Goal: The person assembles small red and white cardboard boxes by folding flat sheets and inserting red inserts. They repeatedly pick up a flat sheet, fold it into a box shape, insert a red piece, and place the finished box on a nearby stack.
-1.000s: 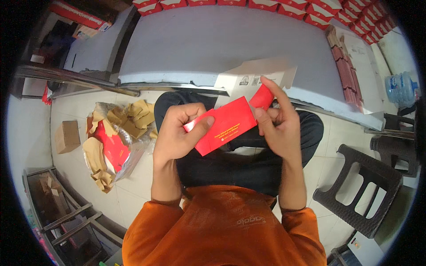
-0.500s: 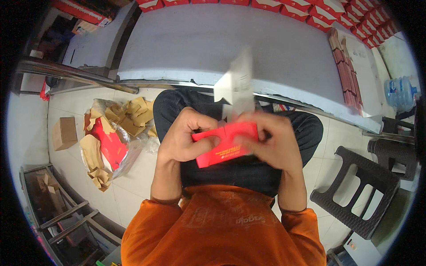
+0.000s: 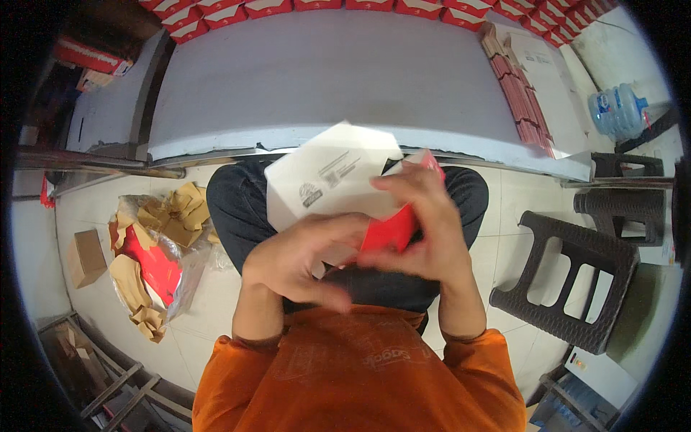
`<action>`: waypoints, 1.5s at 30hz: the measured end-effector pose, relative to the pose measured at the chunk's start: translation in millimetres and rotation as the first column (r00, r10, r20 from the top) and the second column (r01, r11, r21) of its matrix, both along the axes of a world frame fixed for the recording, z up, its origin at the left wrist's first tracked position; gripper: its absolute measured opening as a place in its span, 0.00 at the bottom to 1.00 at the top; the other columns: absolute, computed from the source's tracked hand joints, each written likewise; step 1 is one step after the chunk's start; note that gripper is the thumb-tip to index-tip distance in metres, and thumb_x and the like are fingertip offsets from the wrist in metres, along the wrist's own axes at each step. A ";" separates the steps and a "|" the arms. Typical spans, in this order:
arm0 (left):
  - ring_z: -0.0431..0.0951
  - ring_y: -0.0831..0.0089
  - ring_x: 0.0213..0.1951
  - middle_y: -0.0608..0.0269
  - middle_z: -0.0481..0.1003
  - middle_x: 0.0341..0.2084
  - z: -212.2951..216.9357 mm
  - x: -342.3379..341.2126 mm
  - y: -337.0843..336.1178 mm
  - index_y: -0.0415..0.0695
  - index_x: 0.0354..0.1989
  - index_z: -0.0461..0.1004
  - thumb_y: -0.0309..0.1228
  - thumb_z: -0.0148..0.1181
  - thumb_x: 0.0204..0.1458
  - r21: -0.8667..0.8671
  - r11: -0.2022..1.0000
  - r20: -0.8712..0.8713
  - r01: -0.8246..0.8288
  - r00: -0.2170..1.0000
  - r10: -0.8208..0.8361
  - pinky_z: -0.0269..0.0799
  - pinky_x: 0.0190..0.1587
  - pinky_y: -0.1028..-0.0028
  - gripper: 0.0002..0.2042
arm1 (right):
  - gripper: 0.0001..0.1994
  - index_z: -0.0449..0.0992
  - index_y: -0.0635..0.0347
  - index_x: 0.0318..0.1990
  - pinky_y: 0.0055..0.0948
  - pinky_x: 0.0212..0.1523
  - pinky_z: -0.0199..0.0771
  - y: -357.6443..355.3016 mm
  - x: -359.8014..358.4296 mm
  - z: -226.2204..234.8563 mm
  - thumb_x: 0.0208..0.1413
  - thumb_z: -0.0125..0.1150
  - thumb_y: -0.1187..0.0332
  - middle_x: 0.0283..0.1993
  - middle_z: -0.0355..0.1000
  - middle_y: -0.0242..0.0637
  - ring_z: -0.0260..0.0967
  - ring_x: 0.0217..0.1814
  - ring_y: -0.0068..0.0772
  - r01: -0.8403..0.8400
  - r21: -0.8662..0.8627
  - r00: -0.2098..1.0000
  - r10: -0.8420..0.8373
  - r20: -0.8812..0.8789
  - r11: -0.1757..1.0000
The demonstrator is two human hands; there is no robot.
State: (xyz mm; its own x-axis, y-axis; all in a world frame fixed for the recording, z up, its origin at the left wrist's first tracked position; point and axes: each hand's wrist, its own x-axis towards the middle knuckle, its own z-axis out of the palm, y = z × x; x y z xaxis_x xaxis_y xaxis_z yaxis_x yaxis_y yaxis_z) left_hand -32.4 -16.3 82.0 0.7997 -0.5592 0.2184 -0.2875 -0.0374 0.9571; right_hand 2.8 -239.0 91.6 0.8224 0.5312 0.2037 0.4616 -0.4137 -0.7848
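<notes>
Over my lap is a partly folded cardboard box (image 3: 324, 173), white inside with small grey print and red outside. Its white panel faces up and toward the table, and a red side (image 3: 389, 229) shows between my hands. My right hand (image 3: 428, 227) curls round that red side, its fingers on the far edge and thumb nearer me, somewhat blurred. My left hand (image 3: 302, 255) lies against the near edge of the white panel, thumb spread well away from the fingers. Part of the box below the hands is hidden.
A grey table (image 3: 317, 79) stands ahead, with rows of red-and-white boxes (image 3: 270, 7) at its back and flat red cardboard stacks (image 3: 520, 101) at right. Left on the floor lies a plastic bag (image 3: 183, 277) with brown and red cardboard. Dark stools (image 3: 568, 277) stand right.
The box has turned from its red face toward me to its white panel opened out leftward. My left hand has loosened and spread its thumb; the view has shifted slightly right.
</notes>
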 end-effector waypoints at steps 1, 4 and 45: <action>0.81 0.60 0.36 0.50 0.78 0.37 -0.1 -1.5 -9.0 0.36 0.47 0.73 0.26 0.69 0.46 0.103 0.995 0.078 -0.007 0.997 -0.001 0.75 0.38 0.72 0.20 | 0.35 0.73 0.60 0.48 0.48 0.62 0.56 -1.3 1.7 -9.2 0.31 0.80 0.52 0.48 0.67 0.44 0.61 0.57 0.49 0.043 0.074 0.996 -0.037 -0.083 0.996; 0.78 0.72 0.33 0.56 0.78 0.32 -6.6 -1.3 -14.4 0.34 0.43 0.76 0.25 0.66 0.49 0.134 0.989 -0.405 0.057 0.914 0.003 0.74 0.37 0.76 0.13 | 0.19 0.74 0.58 0.30 0.44 0.58 0.59 -28.0 6.3 -23.1 0.34 0.78 0.61 0.36 0.62 0.32 0.60 0.47 0.36 -0.072 0.583 0.995 0.097 -0.012 0.809; 0.81 0.66 0.42 0.56 0.77 0.42 -57.9 13.6 -85.0 0.36 0.53 0.68 0.25 0.55 0.59 -0.243 0.830 -0.853 -0.502 0.519 0.064 0.80 0.44 0.70 0.15 | 0.13 0.71 0.65 0.43 0.40 0.58 0.67 -50.9 2.4 -63.3 0.49 0.62 0.81 0.48 0.71 0.42 0.68 0.57 0.45 0.199 0.184 0.980 -0.194 -0.040 0.963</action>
